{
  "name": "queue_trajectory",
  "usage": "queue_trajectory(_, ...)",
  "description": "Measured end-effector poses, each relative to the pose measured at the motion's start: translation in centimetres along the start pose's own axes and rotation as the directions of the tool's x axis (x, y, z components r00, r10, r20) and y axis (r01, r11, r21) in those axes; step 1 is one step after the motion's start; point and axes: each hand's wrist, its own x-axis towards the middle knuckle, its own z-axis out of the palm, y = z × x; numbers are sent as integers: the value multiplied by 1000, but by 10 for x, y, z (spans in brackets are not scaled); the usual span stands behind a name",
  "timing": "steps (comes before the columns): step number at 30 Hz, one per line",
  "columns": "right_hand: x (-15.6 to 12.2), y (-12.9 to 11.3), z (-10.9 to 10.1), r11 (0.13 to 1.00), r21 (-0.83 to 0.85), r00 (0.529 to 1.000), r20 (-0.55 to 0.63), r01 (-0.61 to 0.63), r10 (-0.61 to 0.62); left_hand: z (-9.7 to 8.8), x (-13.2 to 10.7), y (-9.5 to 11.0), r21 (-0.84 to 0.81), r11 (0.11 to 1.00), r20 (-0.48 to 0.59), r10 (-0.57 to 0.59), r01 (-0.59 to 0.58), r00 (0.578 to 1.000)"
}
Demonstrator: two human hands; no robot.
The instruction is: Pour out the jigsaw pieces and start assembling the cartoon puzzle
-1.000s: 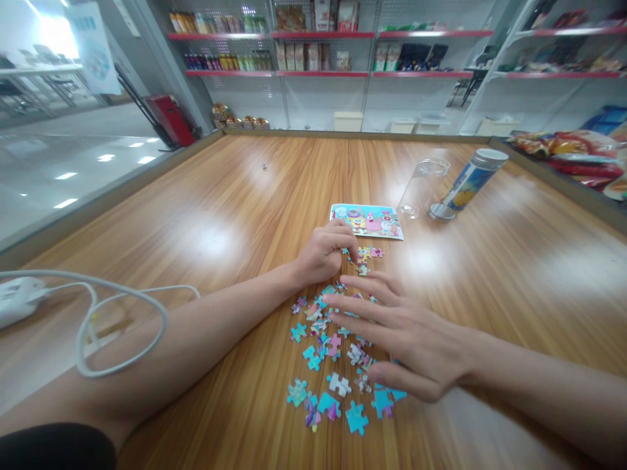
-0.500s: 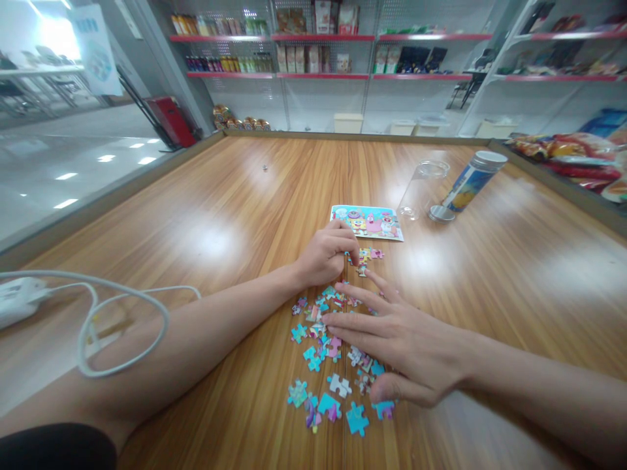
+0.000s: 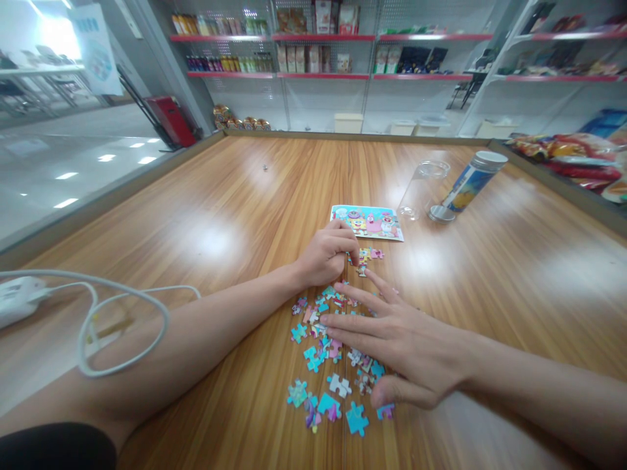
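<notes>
Several loose puzzle pieces, mostly turquoise and pink, lie scattered on the wooden table in front of me. My right hand lies flat over the pile with its fingers stretched out and spread, thumb beside a piece at the near edge. My left hand is curled just beyond the pile, its fingertips pressed on a small joined cluster of pieces. A printed cartoon picture card lies flat just beyond that hand.
A clear plastic jar and a capped printed tube lie tilted at the far right, with a round lid beside them. A white cable and adapter lie at the left. Snack bags line the right edge; shelves stand behind.
My right hand has slid a little toward me and leftward across the loose pieces, shifting some. My left hand has stayed on the small cluster.
</notes>
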Motion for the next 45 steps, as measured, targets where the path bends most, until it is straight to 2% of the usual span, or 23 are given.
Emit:
queue_trajectory(5,0,0,-1,1000,-12,1000,19,0,1,0,0,-1,3,1000,-4,4,-4,1000)
queue_trajectory(16,11,-10,2,1000,-21,1000,-17,-6,6,2,1,-1,11,1000,-3,4,-4,1000)
queue_trajectory(32,9,-10,1,999,-22,999,-14,-36,35,1,2,0,14,1000,-4,15,-15,1000)
queue_trajectory(39,10,-11,6,998,13,994,-82,-65,66,1,1,0,13,1000,-6,15,-15,1000)
queue_trajectory(45,10,-10,6,999,-7,995,-90,-50,49,1,1,0,10,1000,-8,11,-11,1000)
